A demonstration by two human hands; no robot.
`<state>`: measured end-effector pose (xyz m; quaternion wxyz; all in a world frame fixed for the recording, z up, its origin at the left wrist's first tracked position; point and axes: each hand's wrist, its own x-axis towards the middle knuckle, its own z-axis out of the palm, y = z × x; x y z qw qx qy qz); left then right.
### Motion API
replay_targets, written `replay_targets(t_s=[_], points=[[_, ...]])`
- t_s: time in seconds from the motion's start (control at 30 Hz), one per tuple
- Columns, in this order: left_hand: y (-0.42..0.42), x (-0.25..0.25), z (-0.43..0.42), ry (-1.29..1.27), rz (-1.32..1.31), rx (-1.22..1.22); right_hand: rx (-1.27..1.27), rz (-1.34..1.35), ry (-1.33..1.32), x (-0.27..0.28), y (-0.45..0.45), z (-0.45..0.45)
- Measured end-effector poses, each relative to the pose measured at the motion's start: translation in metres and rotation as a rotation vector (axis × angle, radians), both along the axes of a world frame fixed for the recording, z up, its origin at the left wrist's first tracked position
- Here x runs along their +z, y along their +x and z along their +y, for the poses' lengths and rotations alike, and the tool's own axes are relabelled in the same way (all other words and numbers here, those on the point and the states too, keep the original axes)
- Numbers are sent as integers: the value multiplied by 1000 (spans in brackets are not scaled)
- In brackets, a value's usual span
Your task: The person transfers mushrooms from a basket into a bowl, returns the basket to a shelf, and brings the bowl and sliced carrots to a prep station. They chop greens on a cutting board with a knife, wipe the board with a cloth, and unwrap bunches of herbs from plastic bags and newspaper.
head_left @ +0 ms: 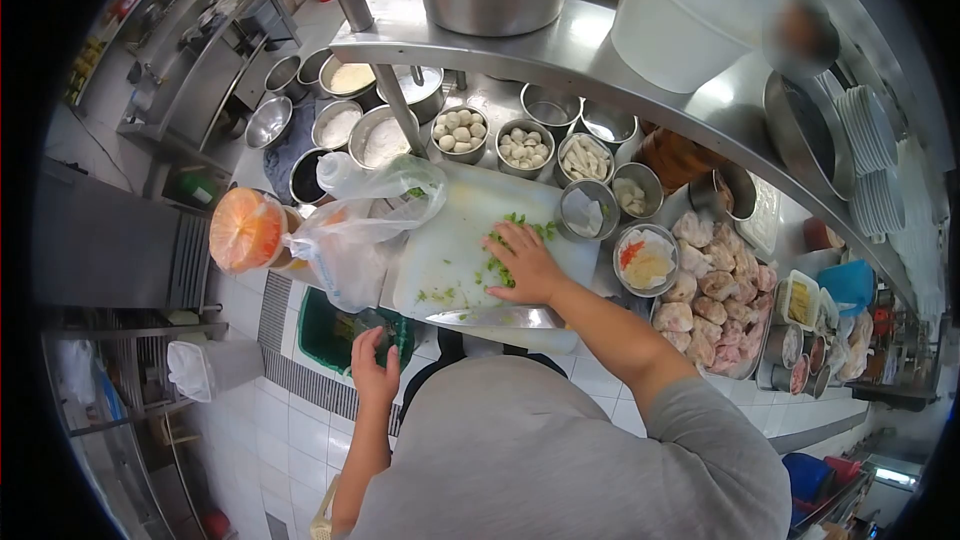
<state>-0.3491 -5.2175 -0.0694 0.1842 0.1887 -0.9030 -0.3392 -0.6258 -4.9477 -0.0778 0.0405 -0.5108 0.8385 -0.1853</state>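
A: How are the hands?
B: Well apart. The right hand (524, 265) lies palm down on the board (480, 202), fingers spread over the greens (495, 271); whether it grips any, I can't tell. The left hand (376, 364) hangs off the board's near left corner, fingers loosely bent and parted.
A: What's biggest around it?
B: The shelf (545, 62), smooth shiny steel, running above the board's far side. Next the board itself, a pale, flat rectangle, damp-looking and scuffed.
A: And to its right?
B: A heap of meat (712, 297), lumpy, pink and pale-skinned, in a tray.
A: Left of it?
B: The bin (308, 332), green plastic, below the near left corner. Above that, against the board's left edge, the bag (350, 245), thin, clear and crumpled.
A: Anything sharp?
B: The knife (490, 318), a broad metal blade lying along the board's near edge, one end out of sight by the right forearm.
A: Smaller still?
B: Past the board's far edge, a round steel bowl (447, 150) of smooth white balls (460, 128). Smallest are the greens, leafy chopped bits strewn across the board's middle and near left.
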Motion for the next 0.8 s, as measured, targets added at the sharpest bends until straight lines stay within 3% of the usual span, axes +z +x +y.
replay_targets(t_s=[0.1,0.17,0.33,0.5,0.8], points=[[-6,10,4,90,-60,59,-203,-101,-159,-5,6,8],[-34,13,10,161,-25,-82,-280,-108,-201,-11,8,11],[-150,49,53,20,17,-509,-287,-81,-181,-16,11,10],[-228,15,73,-128,-67,-638,-311,-64,-183,-20,8,8],[-249,0,81,-280,-143,-709,-352,-76,-226,-16,12,7]])
